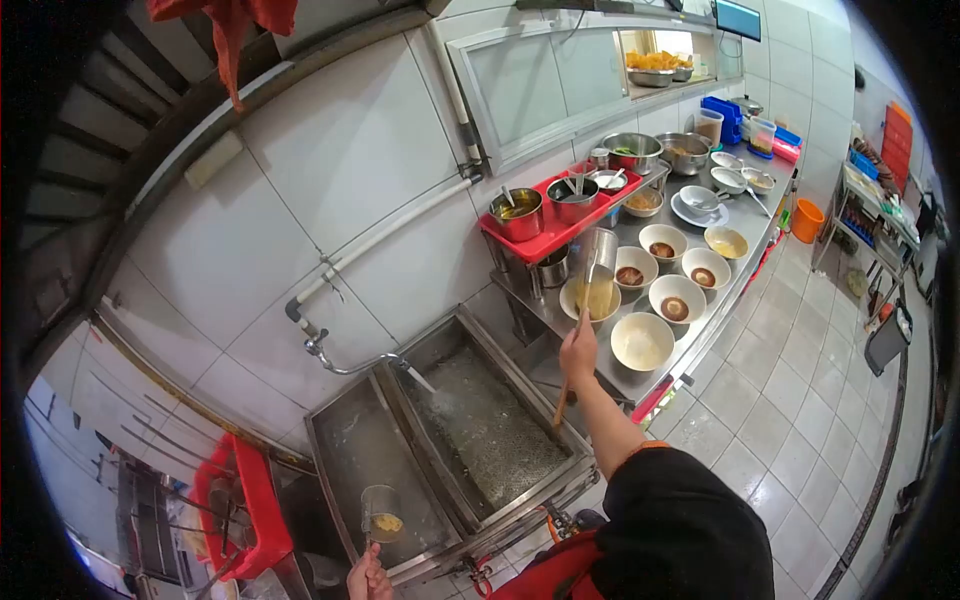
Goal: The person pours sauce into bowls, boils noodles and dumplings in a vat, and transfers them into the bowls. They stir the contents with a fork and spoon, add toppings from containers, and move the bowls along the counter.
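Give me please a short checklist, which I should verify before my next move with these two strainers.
1. Right hand grips the wooden-handled strainer: ok, fingers closed around the handle.
2. That strainer is above a bowl: ok, tilted, with noodles at its mouth.
3. All its noodles are out: cannot tell, the strainer's inside is hidden.
4. Left hand holds the second strainer: ok, it is over the left basin, with yellowish food inside.
5. Tap is closed: not ok, water is running into the right basin.
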Demonstrator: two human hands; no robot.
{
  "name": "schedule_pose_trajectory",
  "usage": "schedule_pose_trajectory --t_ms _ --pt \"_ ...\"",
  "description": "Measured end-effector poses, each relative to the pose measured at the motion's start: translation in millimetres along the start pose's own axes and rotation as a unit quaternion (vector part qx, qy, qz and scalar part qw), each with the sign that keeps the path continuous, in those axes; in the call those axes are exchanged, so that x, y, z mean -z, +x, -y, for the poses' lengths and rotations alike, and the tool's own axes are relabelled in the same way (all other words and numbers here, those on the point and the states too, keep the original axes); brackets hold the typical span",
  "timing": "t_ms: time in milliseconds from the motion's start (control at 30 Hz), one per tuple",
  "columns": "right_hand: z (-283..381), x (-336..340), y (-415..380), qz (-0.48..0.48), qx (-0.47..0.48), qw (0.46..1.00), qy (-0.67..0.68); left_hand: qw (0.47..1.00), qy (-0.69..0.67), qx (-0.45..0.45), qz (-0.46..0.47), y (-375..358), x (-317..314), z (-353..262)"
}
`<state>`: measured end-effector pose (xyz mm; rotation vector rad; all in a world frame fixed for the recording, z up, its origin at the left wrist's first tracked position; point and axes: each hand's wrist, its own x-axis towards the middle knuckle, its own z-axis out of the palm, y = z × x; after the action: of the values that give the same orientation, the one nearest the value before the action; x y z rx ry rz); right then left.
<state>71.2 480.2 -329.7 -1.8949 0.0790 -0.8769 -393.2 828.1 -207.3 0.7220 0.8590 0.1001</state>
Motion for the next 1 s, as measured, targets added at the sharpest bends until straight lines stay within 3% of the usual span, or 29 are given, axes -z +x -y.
schedule_pose_trajectory --t_ms 133,233,267,333,433,500,533,600,700,800,900,1000 --pt "-1 7 1 0.022 -0.007 1.0 0.004 0.999 -0.01 -0.035 -0.032 1 -11 -4" --pt "6 12 -3 0.026 -0.014 1.0 -0.004 0.988 0.084 -0.121 -0.038 -23 -33 -1" --pt "8 14 -10 -0.005 0.016 1.0 -0.004 1.0 -0.004 -0.023 0.001 -7 -20 -12" --pt "-3 19 -8 -0.016 0.084 0.995 -0.046 0.998 -0.028 -0.023 0.047 6 -2 -9" --pt "20 41 2 0.045 -0.001 0.999 -0.021 0.998 -0.01 -0.04 0.037 -12 -10 -14" --pt "33 45 2 0.001 0.015 1.0 -0.02 0.998 0.003 -0.034 0.046 -1 6 -7" --pt "43 50 1 -0.003 0.024 1.0 -0.008 0.978 -0.002 -0.031 0.208 11 35 -6" --pt "63 58 13 -0.019 0.038 0.999 0.027 0.987 -0.007 -0.047 0.153 2 31 -4" --pt "32 46 47 0.042 -0.145 0.986 -0.067 0.992 -0.002 -0.053 0.116 -10 22 -1" --pt "43 46 60 -0.024 -0.137 0.99 -0.032 0.991 0.045 -0.057 0.109 -15 19 -3" --pt "43 45 59 0.01 -0.156 0.987 -0.039 0.992 0.067 -0.046 0.091 -28 23 -1" --pt "46 43 62 -0.019 -0.169 0.985 -0.041 0.991 0.043 -0.047 0.119 -15 19 -5"
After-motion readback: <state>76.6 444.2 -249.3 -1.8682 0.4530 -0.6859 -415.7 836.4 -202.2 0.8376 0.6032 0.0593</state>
